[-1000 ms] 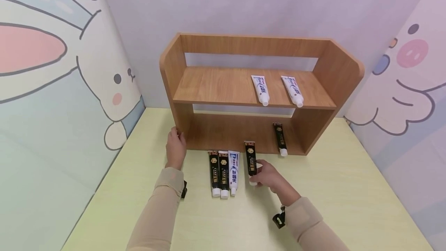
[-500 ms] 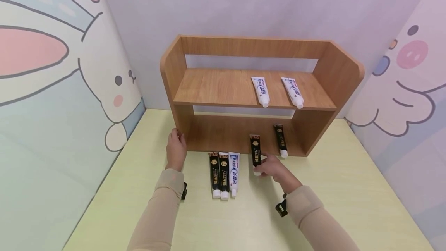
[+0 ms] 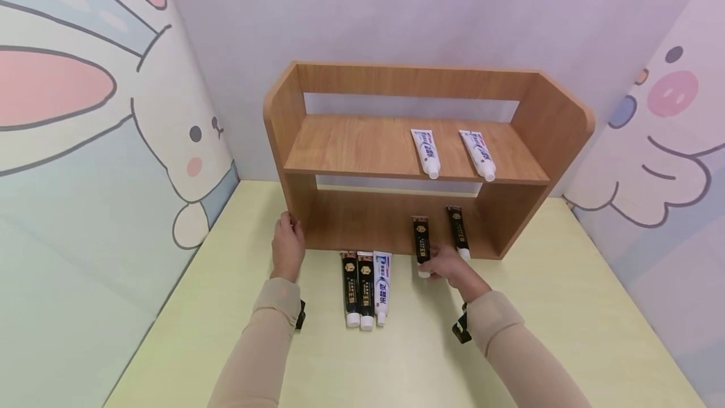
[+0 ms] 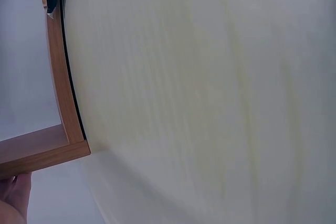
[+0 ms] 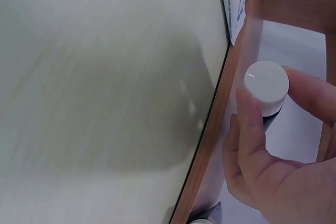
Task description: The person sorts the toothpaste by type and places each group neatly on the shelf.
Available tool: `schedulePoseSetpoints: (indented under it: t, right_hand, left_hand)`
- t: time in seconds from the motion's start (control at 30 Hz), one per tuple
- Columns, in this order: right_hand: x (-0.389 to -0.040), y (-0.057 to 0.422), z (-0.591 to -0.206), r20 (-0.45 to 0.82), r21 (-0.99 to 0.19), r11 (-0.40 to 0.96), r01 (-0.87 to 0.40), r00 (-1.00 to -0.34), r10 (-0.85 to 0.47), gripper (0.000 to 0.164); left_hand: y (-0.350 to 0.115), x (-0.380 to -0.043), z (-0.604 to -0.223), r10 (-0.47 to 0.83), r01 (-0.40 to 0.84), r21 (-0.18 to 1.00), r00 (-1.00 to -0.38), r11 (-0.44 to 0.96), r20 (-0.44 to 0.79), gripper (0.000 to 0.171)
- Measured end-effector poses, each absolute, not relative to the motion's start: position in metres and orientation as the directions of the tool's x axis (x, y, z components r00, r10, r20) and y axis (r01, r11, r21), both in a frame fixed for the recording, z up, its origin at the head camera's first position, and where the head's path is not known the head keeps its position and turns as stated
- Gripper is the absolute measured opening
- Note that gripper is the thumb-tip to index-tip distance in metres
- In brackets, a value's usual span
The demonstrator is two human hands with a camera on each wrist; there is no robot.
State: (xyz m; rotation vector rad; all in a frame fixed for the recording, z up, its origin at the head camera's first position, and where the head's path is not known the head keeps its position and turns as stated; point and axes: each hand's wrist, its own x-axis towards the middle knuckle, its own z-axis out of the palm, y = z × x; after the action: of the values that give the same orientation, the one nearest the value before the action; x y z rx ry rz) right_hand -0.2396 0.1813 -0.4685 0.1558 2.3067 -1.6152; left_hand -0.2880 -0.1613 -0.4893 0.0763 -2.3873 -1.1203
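In the head view my right hand [image 3: 450, 264] pinches a black toothpaste tube [image 3: 421, 241] near its white cap, between thumb and fingers. The tube's far end reaches over the lower shelf [image 3: 362, 219]. Its round white cap [image 5: 266, 82] faces the camera in the right wrist view, most of the body hidden behind cap and fingers. Another black tube [image 3: 457, 230] lies on the lower shelf just to the right. My left hand [image 3: 287, 247] rests against the outside of the wooden rack's left side panel [image 3: 298, 200]; its fingers [image 4: 18, 195] show beside that panel in the left wrist view.
Two black tubes [image 3: 350, 288] and a white tube [image 3: 382, 285] lie side by side on the table [image 3: 396, 364] before the rack. Two white tubes [image 3: 426, 153] lie apart on the upper shelf [image 3: 351, 147]. Walls with cartoon animals flank the table.
My right hand has carried the black tube forward and right, from in front of the rack to over the lower shelf's front edge. The left hand stays at the side panel.
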Motion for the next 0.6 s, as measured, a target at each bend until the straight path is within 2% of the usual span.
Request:
schedulePoseSetpoints:
  t: [0.6]
  right_hand:
    - [-0.267,0.185,-0.47,-0.344,-0.87,0.395,0.296,-0.937,-0.055,0.073]
  left_hand:
    - [-0.16,-0.288,-0.491,-0.259,0.131,0.747,-0.887,0.652,0.381,0.026]
